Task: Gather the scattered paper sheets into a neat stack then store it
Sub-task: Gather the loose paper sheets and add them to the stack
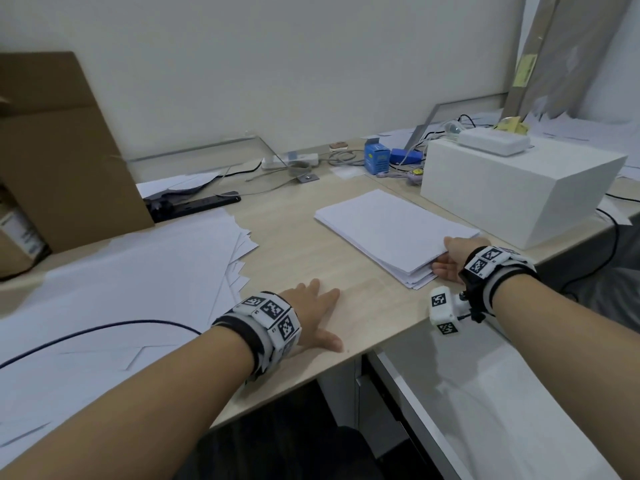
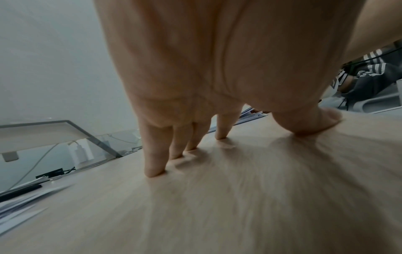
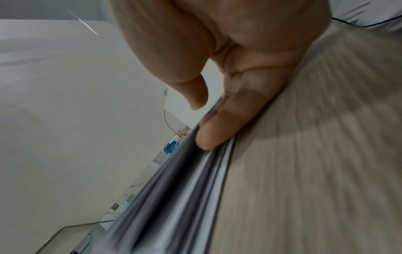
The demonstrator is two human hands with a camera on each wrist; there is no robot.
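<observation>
A squared-up stack of white paper (image 1: 391,226) lies on the light wood desk (image 1: 304,247), right of centre. My right hand (image 1: 447,258) grips its near right corner, thumb on top and fingers tucked under the upper sheets. The right wrist view shows those fingers (image 3: 217,132) against the stack's edge (image 3: 174,197) and the thumb (image 3: 195,98) above it. My left hand (image 1: 313,315) lies flat on the bare desk near the front edge, holding nothing. In the left wrist view its straight fingers (image 2: 154,154) press on the wood. Loose sheets (image 1: 121,289) spread over the desk's left side.
A white box (image 1: 519,192) stands just behind and right of the stack. A cardboard box (image 1: 59,150) and a black power strip (image 1: 197,204) sit at the back left. An open white drawer (image 1: 491,393) juts out below the desk's front right. A dark cable (image 1: 104,329) crosses the loose sheets.
</observation>
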